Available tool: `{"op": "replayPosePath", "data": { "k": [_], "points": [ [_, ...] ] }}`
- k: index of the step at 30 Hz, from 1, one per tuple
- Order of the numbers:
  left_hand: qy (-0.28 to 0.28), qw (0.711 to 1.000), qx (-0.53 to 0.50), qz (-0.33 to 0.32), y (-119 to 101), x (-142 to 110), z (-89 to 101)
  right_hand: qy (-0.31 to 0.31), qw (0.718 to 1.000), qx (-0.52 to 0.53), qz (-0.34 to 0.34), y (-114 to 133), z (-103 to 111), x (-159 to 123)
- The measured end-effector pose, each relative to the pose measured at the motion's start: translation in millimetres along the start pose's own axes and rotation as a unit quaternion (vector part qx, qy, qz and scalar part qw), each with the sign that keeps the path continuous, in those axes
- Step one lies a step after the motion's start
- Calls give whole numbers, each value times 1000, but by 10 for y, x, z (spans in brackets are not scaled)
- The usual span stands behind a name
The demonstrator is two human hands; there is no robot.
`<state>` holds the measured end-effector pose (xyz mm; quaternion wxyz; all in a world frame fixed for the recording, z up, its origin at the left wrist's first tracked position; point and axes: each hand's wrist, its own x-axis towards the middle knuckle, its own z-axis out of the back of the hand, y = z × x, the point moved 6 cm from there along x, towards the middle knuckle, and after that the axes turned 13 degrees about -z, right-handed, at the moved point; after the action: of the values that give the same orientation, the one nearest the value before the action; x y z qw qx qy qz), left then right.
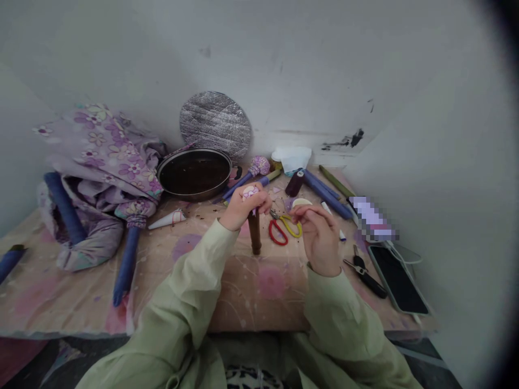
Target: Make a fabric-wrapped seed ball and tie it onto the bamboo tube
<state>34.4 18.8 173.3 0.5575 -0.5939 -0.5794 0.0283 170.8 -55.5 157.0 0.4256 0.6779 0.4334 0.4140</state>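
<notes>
- My left hand (248, 208) is closing round the neck of a floral-covered knob (250, 192) on a brown stick (255, 237), apparently keeping the cloth gathered; the stick is pointing down above the near part of the table (162, 297).
- My right hand (322, 243) is hovering beside it, palm turned inward, with its fingertips drawing near one another; I cannot tell whether they are pinching anything thin.
- The scissors (275, 220) are lying behind and between my hands, probably for easy reach, their red and yellow handles pointing towards me.
- A dark thread spool (294, 183) is leaning just beyond, also seeming handy to both hands.
- To my left, another floral-headed tool (130, 256) is lying by the heaped floral cloth (121, 156), its blue handle pointing towards me.
- The wide pan (192, 196) is sitting farther back, perhaps to leave working room, and is holding something dark.
- The black phone (399, 278) and keys (370, 278) are resting at the far right, seemingly out of my hands' way.
</notes>
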Motion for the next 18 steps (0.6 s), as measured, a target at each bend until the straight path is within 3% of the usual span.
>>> {"op": "replayPosePath", "data": {
  "k": [5,8,12,18],
  "points": [
    [-1,999,-19,-26,-80,38,96,27,994,-94,-47,-36,-185,1],
    [-14,1000,-20,-14,-89,28,137,51,986,-157,-36,-26,-351,-9],
    [-8,1000,-11,12,-72,-4,133,66,967,-234,76,73,-594,-56],
    [-2,1000,26,11,-70,-29,115,-18,904,-347,247,168,-758,-176]
  ]
}}
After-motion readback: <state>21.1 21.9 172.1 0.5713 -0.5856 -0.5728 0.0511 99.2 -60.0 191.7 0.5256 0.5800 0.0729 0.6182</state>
